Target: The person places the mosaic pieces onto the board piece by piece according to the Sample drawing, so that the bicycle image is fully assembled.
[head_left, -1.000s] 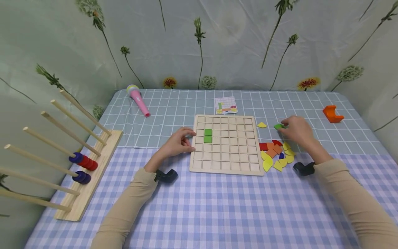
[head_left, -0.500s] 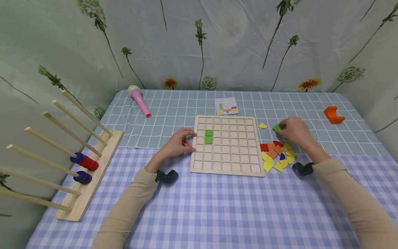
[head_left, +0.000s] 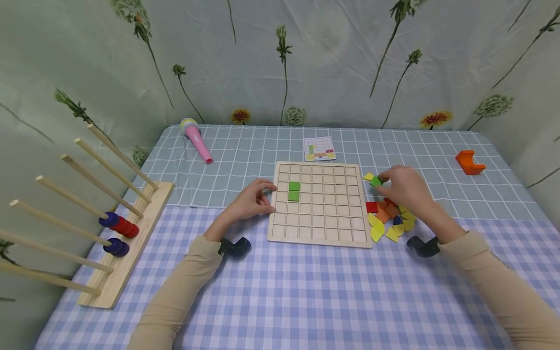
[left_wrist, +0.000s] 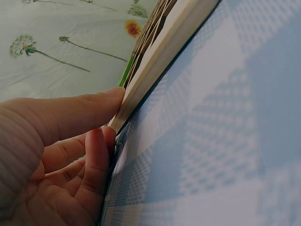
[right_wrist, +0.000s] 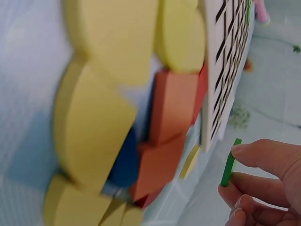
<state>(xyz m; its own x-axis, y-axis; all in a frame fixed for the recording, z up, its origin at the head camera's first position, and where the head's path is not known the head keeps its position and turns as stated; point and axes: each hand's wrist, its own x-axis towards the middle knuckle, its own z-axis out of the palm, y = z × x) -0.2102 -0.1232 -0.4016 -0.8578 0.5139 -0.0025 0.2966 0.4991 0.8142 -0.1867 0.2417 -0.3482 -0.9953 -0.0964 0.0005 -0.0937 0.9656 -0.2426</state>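
Observation:
My right hand pinches a green square tile between thumb and fingertips. In the head view that tile is right of the wooden grid board, beside a yellow tile. At the board's left edge, my left hand rests thumb and fingertips against the wood, its other fingers loosely curled. The left wrist view shows the thumb touching the rim. Two green squares sit one above the other in the grid's left part. Below my right hand lies a pile of yellow, orange, red and blue tiles.
A small pattern card lies behind the board. At the back left is a pink toy microphone; an orange curved block lies far right. A wooden peg rack with red and blue beads stands along the left.
My right hand has moved left toward the board with the green tile, which now comes close to the lone yellow tile. The left hand stays at the board's edge.

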